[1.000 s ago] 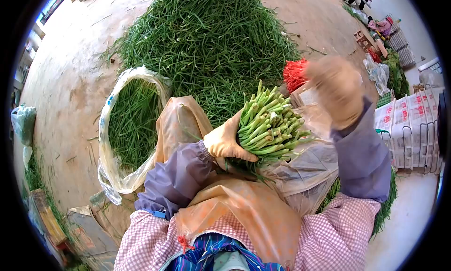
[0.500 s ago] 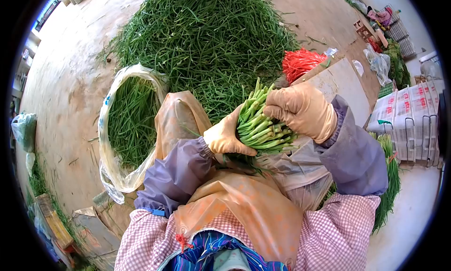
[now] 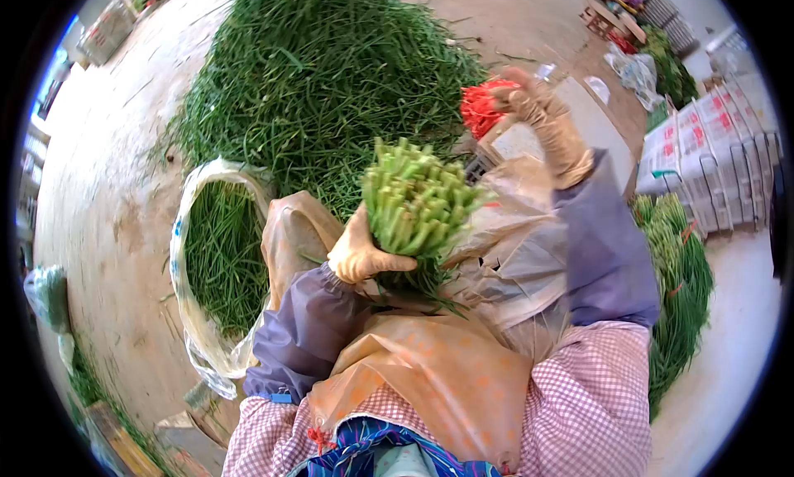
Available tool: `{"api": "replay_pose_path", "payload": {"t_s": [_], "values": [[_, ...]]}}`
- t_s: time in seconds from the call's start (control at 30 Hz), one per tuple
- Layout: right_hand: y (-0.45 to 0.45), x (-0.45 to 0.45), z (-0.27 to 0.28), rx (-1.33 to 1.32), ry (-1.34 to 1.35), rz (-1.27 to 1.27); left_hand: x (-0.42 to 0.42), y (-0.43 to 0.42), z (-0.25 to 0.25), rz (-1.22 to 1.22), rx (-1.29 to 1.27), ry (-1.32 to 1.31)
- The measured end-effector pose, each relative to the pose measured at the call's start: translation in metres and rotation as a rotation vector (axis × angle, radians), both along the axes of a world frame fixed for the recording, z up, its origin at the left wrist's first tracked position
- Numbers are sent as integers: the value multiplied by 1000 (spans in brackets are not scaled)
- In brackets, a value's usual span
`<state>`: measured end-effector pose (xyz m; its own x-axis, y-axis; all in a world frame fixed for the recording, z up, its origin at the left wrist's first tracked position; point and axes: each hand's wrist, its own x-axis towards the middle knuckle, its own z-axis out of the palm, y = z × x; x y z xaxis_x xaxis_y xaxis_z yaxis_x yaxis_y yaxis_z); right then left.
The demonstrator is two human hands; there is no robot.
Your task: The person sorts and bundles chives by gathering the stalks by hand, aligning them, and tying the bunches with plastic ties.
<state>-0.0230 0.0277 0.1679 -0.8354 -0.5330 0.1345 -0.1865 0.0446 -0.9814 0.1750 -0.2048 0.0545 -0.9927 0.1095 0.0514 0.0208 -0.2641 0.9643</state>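
- From where I stand, a clear plastic bag point(image 3: 180, 258) with a rolled rim sits open on the floor point(image 3: 107, 196), beside the person's left knee, and long green leaves point(image 3: 222, 258) fill the part I can see.
- Over on the person's right stand white crates point(image 3: 703, 159) with red printing; I can't make out what they hold.
- A tied bag point(image 3: 48, 299) lies far off to the left, apparently with something green inside, though the edge of the view is poor.
- Compared with a moment ago, the right hand point(image 3: 552, 130) has come off the cut stem ends and is now up and away, by the red strips point(image 3: 482, 107).
- The green bunch point(image 3: 418, 200) now turns its cut ends more squarely up toward the person's face, and the left hand point(image 3: 362, 250) keeps its hold.
- That bunch is above the lap, the left hand wrapped around its near left side, thumb across the front; the right hand is well apart from it, farther forward and to the right.
- The right hand's fingers are bent and blurred at the edge of the strips; I cannot tell whether they grip any.
- Both hands wear tan gloves. A big heap of greens point(image 3: 322, 80) spreads on the floor ahead.
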Motion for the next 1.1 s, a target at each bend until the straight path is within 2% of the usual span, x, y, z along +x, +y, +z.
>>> {"api": "replay_pose_path", "payload": {"t_s": [0.07,0.1,0.17,0.2,0.3,0.37,0.4,0.47,0.57,0.63,0.7,0.73,0.83,0.87,0.9,0.97,1.0,1.03,1.07,1.1], "values": [[-4,10,-41,-399,-197,156,1,-6,-7,-10,-63,-86],[-13,5,-71,-642,-383,308,0,-8,-3,-51,-63,-102],[-30,29,-98,-564,-340,244,3,-6,-11,113,-72,-26],[-39,49,-107,-470,-283,207,10,27,32,180,380,-32],[-51,111,-112,-278,-121,215,6,-3,8,320,40,44],[-58,134,-96,-279,-19,279,-1,-3,15,388,-62,104],[-68,140,-99,-353,1,264,-3,-11,4,357,99,138],[-67,146,-94,-450,-48,276,-8,5,29,315,182,190],[-64,147,-98,-285,328,140,-14,1,60,235,242,215],[-52,153,-87,-268,339,118,-26,-7,82,99,252,233],[-46,155,-74,-354,419,88,-31,7,103,162,286,231],[-42,162,-61,-531,50,168,-35,19,116,193,302,231],[-15,167,-28,-720,-125,54,-44,62,165,126,-1,305],[1,166,-18,-754,-82,-9,-46,80,176,69,-76,341],[22,169,2,-776,-85,-89,-39,111,195,60,-38,260],[72,172,39,-764,-59,-256,-34,156,199,-42,-124,351],[102,181,66,-720,-43,-365,-30,176,204,-245,-106,267],[131,190,83,-775,-94,-397,-32,188,192,-413,-153,209],[158,200,98,-747,-44,-544,-36,201,180,-597,-159,155],[189,206,97,-838,0,-620,-40,207,174,-770,-295,143]]}}
